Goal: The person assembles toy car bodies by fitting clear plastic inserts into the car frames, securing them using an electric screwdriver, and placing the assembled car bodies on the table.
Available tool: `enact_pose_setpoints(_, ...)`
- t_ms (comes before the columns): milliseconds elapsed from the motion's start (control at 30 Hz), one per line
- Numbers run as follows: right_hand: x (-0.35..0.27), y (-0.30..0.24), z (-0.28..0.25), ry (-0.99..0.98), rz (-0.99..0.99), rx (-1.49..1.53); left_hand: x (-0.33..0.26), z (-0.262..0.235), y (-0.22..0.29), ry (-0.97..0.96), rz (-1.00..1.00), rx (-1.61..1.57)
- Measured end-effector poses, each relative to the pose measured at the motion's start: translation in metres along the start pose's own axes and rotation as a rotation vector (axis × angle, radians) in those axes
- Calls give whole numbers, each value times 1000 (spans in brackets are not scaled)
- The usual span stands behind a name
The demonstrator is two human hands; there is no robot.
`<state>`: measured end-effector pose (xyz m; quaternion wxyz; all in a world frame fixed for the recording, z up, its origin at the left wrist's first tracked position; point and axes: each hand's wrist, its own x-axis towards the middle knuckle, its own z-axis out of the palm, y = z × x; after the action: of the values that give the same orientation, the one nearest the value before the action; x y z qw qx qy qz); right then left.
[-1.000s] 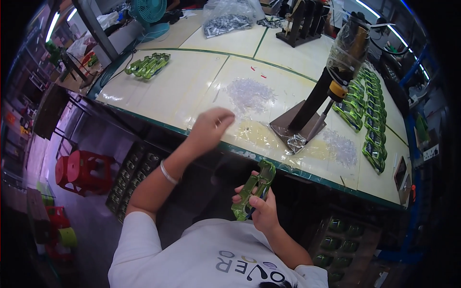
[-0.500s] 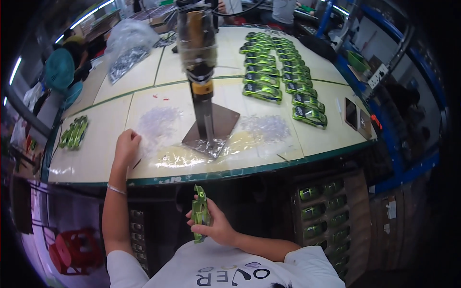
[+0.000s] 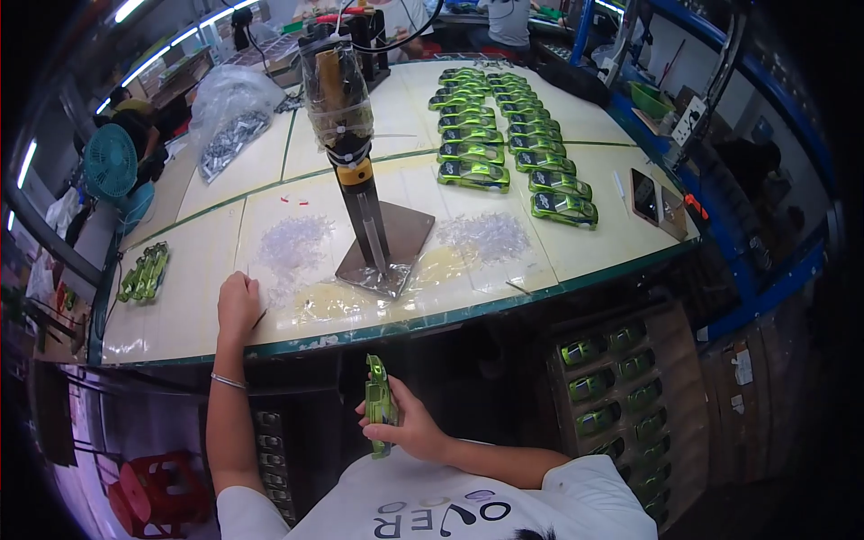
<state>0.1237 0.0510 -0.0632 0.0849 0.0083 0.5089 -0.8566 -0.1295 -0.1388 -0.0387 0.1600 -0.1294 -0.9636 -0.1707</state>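
Across the pale tabletop lie small clear pieces. Near them the left hand curls; how far its grip is closed, or on what, I cannot tell. The right hand's grip is closed around a green car shell, upright off the tabletop's near edge. Gathering a piece seems in hand; next calls for a steady shell.

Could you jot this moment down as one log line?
right hand: holds green car shell | left hand: near table edge, contents unclear | upright tool: between two clear-bit piles
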Motion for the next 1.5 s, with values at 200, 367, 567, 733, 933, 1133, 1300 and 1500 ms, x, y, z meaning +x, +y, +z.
enact_pose_setpoints(200, -9, 5, 5, 14, -4, 8, -5, -4, -14, -13, -115, -287)
enact_pose_setpoints(367, -16, 6, 3, 73, -2, -12, -20, -24, -14, 8, -237, -992)
enact_pose_setpoints(567, -26, 7, 5, 94, 106, 69, -71, -49, 18, -122, -266, -1362)
enact_pose_setpoints(733, -36, -2, 5, 149, 104, 104, -131, -65, 75, -308, -213, -1589)
enact_pose_setpoints(933, -59, -17, 6, 206, -172, -442, -174, -85, 127, -346, 106, -1516)
enact_pose_setpoints(1133, -69, -26, 7, 245, -443, -726, -185, -98, 141, -162, 507, -1078)
enact_pose_setpoints(1300, -74, -26, 2, 237, -504, -773, -190, -103, 145, -174, 570, -948)
enact_pose_setpoints(1500, -75, -33, -10, 261, -604, -879, -186, -105, 155, -173, 609, -813)
